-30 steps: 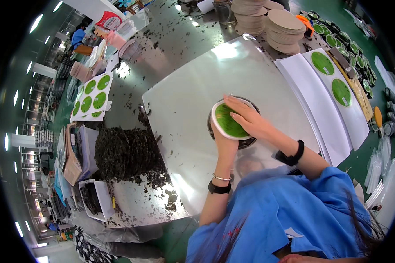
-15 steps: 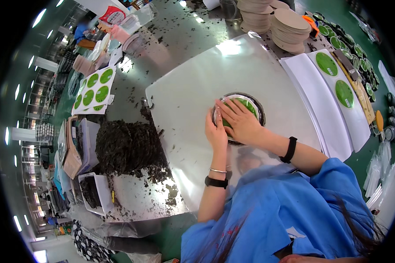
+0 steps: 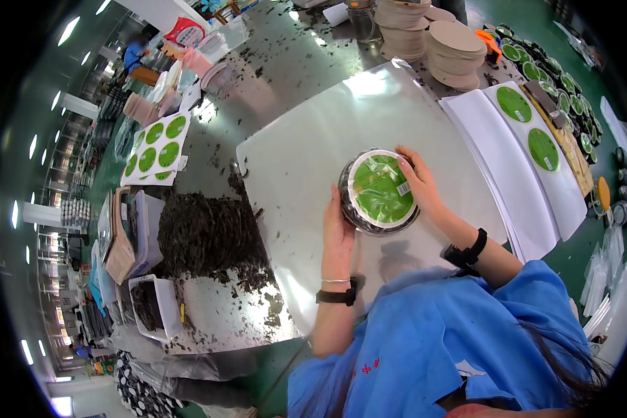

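A round, plastic-wrapped pack of dark dried seaweed (image 3: 350, 212) with a green label on top is between my two hands, over the pale sheet (image 3: 292, 160). My left hand (image 3: 337, 233) holds its left side, with the fingers partly hidden behind the edge. My right hand (image 3: 422, 182) grips the right rim, fingertips curled over the top. The green label (image 3: 383, 187) faces up under shiny film. Whether the pack rests on the sheet or is slightly raised, I cannot tell.
To the left lie stacked dark seaweed sheets (image 3: 205, 233) with loose crumbs, and a white bin (image 3: 166, 306). Label sheets (image 3: 536, 115) and white paper lie right. Cardboard discs (image 3: 456, 52) stand in piles at the back; finished packs (image 3: 536, 66) crowd the far right.
My hands have slid off the label's top to the pack's sides, uncovering the green label. My right hand moved right; the pack looks tilted or shifted slightly.
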`<state>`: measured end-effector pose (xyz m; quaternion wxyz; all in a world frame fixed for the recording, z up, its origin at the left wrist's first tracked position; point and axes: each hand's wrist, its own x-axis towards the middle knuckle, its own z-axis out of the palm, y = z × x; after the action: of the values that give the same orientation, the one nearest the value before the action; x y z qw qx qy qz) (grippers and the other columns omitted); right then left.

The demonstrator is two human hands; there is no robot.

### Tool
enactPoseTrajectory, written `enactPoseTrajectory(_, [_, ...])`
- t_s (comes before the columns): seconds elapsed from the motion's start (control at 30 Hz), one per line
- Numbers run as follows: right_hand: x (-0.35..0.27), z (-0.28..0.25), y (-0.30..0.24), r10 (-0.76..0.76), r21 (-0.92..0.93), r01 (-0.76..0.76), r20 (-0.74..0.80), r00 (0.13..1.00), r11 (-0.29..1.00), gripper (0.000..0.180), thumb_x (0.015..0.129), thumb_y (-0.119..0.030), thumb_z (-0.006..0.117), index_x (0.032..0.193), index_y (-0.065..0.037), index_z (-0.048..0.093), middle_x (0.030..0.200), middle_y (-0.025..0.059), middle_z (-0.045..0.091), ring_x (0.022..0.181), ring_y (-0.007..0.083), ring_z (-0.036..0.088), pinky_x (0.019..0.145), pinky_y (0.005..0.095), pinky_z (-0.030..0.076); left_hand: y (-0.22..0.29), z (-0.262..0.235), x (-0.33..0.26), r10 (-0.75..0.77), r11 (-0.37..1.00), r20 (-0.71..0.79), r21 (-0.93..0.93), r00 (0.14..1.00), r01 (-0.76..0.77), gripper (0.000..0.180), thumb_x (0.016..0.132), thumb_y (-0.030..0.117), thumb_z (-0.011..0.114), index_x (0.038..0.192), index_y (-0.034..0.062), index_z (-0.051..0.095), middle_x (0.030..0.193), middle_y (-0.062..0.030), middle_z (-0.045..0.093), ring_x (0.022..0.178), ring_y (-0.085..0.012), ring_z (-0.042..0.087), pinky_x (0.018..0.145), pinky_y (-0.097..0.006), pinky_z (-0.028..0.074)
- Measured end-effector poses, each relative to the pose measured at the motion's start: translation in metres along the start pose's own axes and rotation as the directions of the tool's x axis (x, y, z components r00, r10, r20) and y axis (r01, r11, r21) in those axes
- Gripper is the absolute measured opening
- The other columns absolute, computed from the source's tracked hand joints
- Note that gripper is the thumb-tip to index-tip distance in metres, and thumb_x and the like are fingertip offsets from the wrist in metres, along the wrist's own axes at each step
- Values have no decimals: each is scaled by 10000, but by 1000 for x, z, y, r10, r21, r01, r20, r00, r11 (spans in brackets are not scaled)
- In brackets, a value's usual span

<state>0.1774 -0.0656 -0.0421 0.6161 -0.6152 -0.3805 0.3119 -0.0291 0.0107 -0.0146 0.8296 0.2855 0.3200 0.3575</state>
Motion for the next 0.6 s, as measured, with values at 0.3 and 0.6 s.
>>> enactPoseTrajectory(0.3, [3,-43,-89,56,-38,-45,392,918,998,687,953,-334,741,1509,-48,458,1412,137,589,1308,228,542,1119,358,402,-13,-6,-24,96,991,39,90,995,-99,491,1099,354,519,1438,-1,510,1412,-109,589,1309,-199,547,1123,-362,438])
enactPoseTrajectory(0.6, [58,-245,-88,-116,471,234,-267,957,851,660,1083,-465,486,1572,-53,321,1460,184,548,1226,286,622,1063,430,484,10,17,-37,653,406,-23,854,757,-325,428,1021,247,670,1333,-6,521,1394,-119,540,1356,-229,484,1202,-427,313])
